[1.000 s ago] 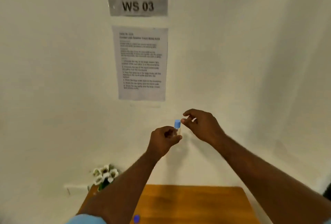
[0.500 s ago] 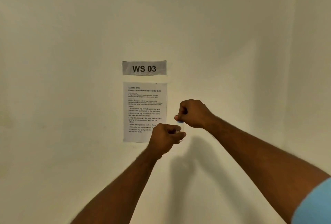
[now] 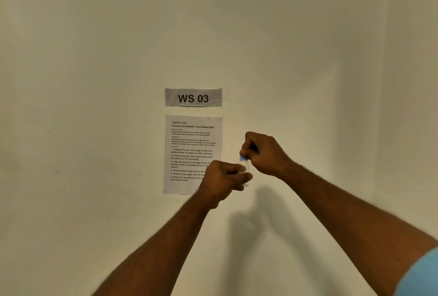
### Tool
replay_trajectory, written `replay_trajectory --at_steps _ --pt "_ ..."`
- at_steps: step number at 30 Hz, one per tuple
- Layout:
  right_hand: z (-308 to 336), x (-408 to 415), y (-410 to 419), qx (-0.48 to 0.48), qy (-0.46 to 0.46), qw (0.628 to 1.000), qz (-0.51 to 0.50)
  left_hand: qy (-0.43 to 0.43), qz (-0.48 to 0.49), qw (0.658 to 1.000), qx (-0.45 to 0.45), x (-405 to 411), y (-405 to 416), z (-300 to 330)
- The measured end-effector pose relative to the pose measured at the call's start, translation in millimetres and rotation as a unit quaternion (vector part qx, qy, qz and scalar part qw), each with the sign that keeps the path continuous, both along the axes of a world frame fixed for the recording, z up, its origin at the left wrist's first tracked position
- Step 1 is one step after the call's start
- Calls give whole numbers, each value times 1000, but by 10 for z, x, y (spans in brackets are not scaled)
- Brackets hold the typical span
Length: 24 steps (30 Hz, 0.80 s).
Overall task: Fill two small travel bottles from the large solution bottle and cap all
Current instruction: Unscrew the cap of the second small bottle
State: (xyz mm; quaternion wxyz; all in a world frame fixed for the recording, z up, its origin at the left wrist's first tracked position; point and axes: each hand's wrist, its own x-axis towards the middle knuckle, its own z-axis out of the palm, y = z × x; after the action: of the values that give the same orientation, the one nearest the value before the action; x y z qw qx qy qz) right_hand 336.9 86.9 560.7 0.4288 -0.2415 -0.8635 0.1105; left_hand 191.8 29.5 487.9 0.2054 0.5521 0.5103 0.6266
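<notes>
The left hand (image 3: 222, 178) is closed around a small clear travel bottle (image 3: 245, 168) held up in front of the wall (image 3: 94, 82), the right hand (image 3: 264, 153) pinches its blue cap (image 3: 243, 158) from above, beside a sign (image 3: 193, 97) reading "WS 03" and a sheet (image 3: 189, 149) headed "Contact Lens Solution Travel Bottle Refill".

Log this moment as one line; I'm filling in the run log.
left hand: grips small travel bottle | right hand: fingers on blue cap | bottle upright, raised before wall | table out of view
</notes>
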Motion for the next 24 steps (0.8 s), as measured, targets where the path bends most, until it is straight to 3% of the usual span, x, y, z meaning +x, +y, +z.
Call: replay_trajectory --at_steps 8,11,17,24 --pt "-34 41 -48 17 14 1000 21 -3 -54 999 -5 3 -134 20" --pt "-5 42 -64 -4 -1 1000 10 16 -12 1000 6 -10 -128 -29" --pt "95 -37 -199 44 -84 988 -119 32 36 998 33 -4 -95 -17" --pt "130 41 -227 43 -134 988 -63 17 -19 1000 4 -28 -202 12"
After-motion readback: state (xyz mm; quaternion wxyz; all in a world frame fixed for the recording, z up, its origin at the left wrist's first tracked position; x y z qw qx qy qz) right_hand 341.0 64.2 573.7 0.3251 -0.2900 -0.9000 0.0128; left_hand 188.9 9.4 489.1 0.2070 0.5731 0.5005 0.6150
